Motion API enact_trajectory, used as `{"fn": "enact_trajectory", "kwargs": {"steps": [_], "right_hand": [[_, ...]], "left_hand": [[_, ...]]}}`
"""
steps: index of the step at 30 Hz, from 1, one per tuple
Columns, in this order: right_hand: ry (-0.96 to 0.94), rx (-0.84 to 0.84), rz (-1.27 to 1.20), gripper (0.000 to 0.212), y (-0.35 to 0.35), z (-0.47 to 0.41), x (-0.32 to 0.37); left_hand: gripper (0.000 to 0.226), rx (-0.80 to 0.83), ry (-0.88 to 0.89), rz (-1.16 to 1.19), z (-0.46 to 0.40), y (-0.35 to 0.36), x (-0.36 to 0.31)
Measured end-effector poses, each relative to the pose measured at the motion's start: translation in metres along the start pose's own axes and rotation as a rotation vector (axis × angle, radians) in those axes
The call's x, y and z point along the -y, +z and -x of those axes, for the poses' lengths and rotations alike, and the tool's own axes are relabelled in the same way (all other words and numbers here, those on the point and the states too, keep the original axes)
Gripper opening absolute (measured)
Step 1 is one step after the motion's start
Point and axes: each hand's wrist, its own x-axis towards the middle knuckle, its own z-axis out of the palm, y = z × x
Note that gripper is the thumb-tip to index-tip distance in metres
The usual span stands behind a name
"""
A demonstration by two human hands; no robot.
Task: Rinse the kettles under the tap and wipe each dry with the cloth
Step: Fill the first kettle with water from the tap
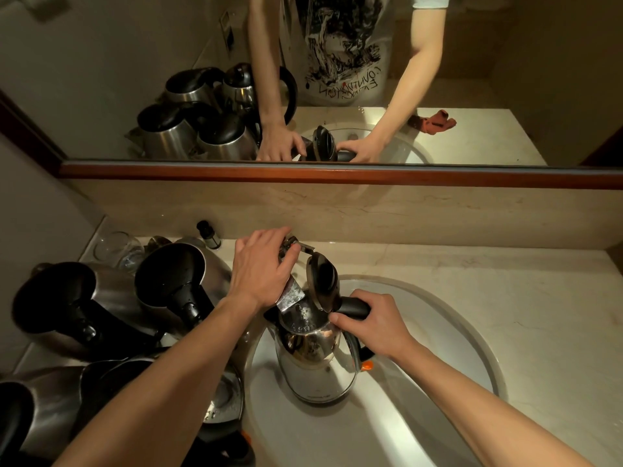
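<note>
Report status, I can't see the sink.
Left hand on tap. Right hand grips kettle handle, lid open, over sink. Nothing blocking.

open-lidded kettle under tap, right hand gripping handle, left hand on tap

I'm looking at a bathroom vanity | marble counter lying around the oval sink beneath the grip | wood-framed mirror hanging beyond it | glass tumbler standing far left.
</note>
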Motion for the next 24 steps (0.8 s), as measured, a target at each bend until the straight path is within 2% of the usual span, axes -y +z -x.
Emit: {"fn": "enact_trajectory", "kwargs": {"steps": [5, 24], "right_hand": [[0.021, -0.006, -0.011, 0.028, -0.001, 0.0007, -0.0008], [0.027, 0.012, 0.007, 0.026, -0.0022, -0.0011, 0.0048]], "left_hand": [[0.075, 0.0, -0.001, 0.003, 0.0004, -0.0002, 0.0001], [0.072, -0.003, 0.001, -0.003, -0.0003, 0.0008, 0.0006]]}}
